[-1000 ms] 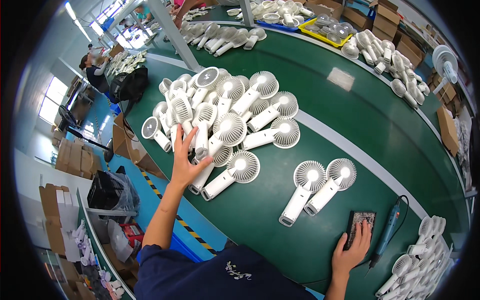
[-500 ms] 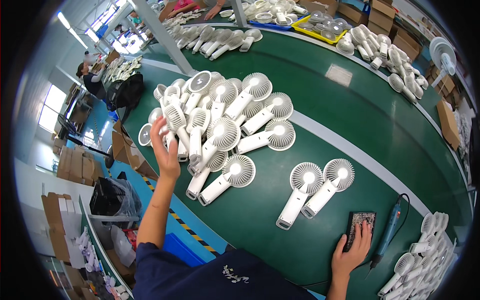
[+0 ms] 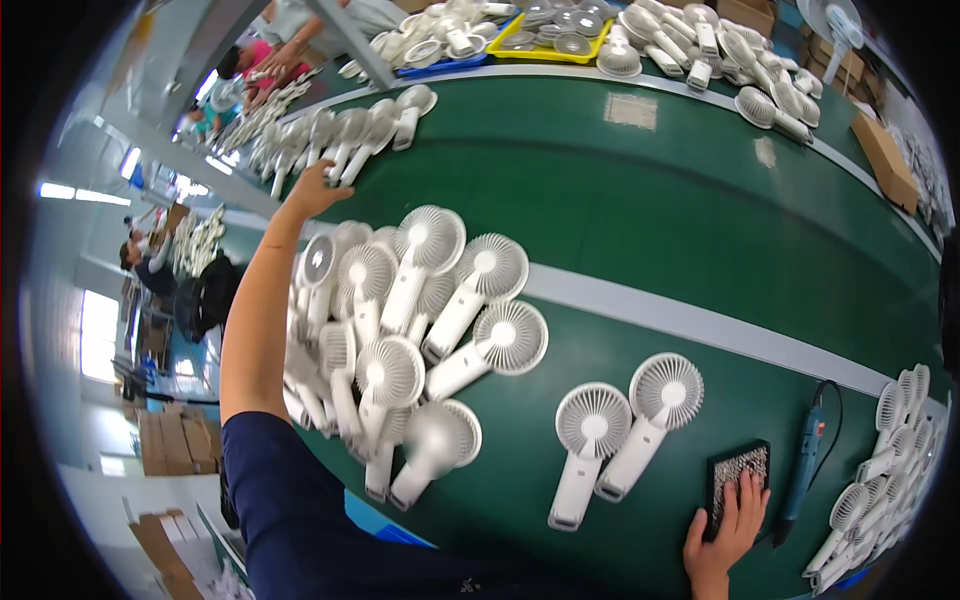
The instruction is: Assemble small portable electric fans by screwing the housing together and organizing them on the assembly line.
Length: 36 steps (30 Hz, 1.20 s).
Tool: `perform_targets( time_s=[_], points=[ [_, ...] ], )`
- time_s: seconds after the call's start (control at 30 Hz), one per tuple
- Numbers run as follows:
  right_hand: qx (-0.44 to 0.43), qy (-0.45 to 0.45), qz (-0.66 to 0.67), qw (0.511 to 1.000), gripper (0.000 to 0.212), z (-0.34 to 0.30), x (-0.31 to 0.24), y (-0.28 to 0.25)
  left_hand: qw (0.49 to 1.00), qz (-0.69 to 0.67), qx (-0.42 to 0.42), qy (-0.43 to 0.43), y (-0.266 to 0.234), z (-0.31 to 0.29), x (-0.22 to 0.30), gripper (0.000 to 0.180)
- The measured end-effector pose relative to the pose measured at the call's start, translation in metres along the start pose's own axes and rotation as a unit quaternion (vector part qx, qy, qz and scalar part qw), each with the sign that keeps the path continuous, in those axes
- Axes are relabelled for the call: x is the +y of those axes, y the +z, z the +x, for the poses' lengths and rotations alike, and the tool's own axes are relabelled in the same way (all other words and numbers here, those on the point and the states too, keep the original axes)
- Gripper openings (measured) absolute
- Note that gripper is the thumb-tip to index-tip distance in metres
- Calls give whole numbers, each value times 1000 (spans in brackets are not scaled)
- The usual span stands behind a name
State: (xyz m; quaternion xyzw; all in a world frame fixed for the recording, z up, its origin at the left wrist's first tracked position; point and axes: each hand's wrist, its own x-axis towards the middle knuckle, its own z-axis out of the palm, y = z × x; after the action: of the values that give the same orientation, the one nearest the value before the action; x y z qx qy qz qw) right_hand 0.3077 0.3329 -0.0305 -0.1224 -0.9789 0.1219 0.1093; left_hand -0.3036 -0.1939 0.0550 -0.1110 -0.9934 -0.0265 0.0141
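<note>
A bright window [image 3: 99, 335] and glowing strip light [image 3: 90, 193] sit left of the long green worktable [image 3: 560, 170]

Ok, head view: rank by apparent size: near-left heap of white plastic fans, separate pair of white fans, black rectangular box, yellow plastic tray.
1. Heap of white fans
2. Pair of white fans
3. Black box, yellow tray: too alike to rank; the tray is farther away.

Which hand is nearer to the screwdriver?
Right. The right hand is at the black tray, left of the screwdriver; the left hand is far away, near white fans.
</note>
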Motion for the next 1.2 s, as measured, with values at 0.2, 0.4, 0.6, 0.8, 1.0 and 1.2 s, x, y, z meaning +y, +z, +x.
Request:
perform_targets(
  time_s=[0.2,0.4,0.6,0.8,1.0,1.2],
  points=[
    [3,4,0,1000,43,11,-2,-14,991,86,-100,5,31,57,-5,84],
    [5,-11,-2,1000,41,3,1,-4,987,69,-117,-89,52,101,-51,77],
    [15,15,-4,1000,42,2,2,-3,991,-15,-122,-44,59,106,2,64],
    [-46,27,0,999,43,-11,5,-3,989,-142,-33,-1,63,111,-35,56],
    [-17,27,26,999,43,0,2,-3,985,-144,70,59,-20,35,105,56],
    [39,14,29,999,41,6,-2,-4,967,10,43,252,-41,-173,265,49]
  ],
)
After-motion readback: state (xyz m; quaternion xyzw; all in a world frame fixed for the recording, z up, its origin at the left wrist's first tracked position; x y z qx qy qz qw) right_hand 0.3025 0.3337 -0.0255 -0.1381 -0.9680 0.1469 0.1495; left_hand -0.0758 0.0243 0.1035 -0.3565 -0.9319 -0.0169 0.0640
